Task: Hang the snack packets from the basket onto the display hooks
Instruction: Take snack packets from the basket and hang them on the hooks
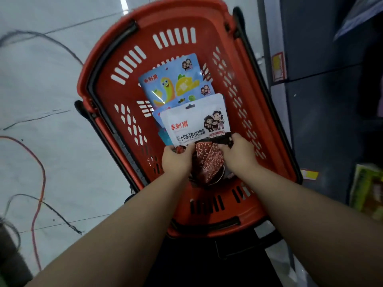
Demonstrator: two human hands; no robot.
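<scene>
A red plastic basket [116,65] stands on the floor below me. Over its near half I hold a white snack packet [192,119] with red characters, cartoon figures and a picture of meat slices. My left hand [176,159] grips its lower left edge and my right hand [238,154] grips its lower right edge. The packet's hang hole points away from me. Beneath it lie blue snack packets [170,81] with yellow cartoon figures, stacked in the basket. No display hooks are in view.
A dark grey shelf unit [323,100] with yellow price tags stands right of the basket. Green and yellow packs [366,189] sit at the right edge. Black and red cables [41,175] trail across the pale tiled floor on the left.
</scene>
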